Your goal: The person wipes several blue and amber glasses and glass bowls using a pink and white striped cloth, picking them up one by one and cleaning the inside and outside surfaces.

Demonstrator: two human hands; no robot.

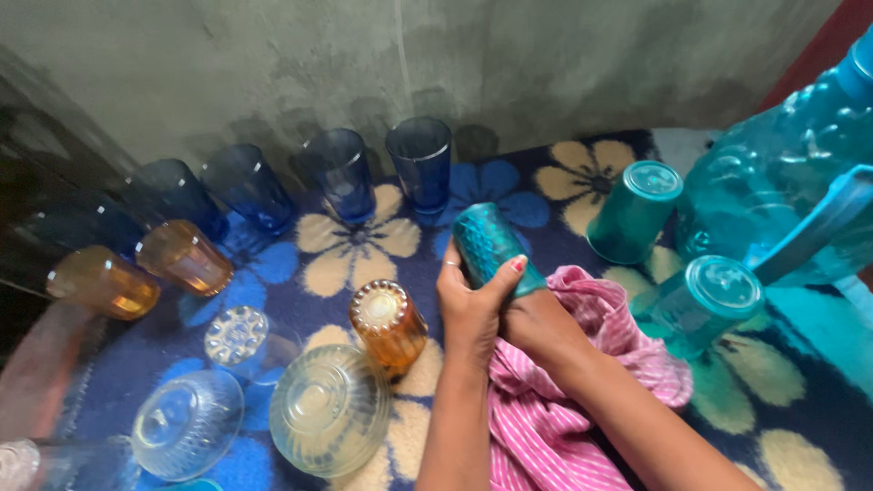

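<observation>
My left hand [471,305] grips a teal textured glass [486,241], tilted with its base toward the wall. The thumb crosses the glass near its mouth. My right hand [536,318] sits at the mouth of the same glass and holds a pink striped cloth [555,414], which drapes down between my forearms. Whether the fingers are inside the glass is hidden. Two more teal glasses [635,209] [705,305] stand upside down to the right on a blue flowered mat [364,245].
Several dark blue glasses [421,162] stand upright along the grey wall. Amber glasses [389,325] [185,257] and clear glass bowls [327,409] [186,423] rest upside down at the left. A large blue water jug [791,173] fills the right edge.
</observation>
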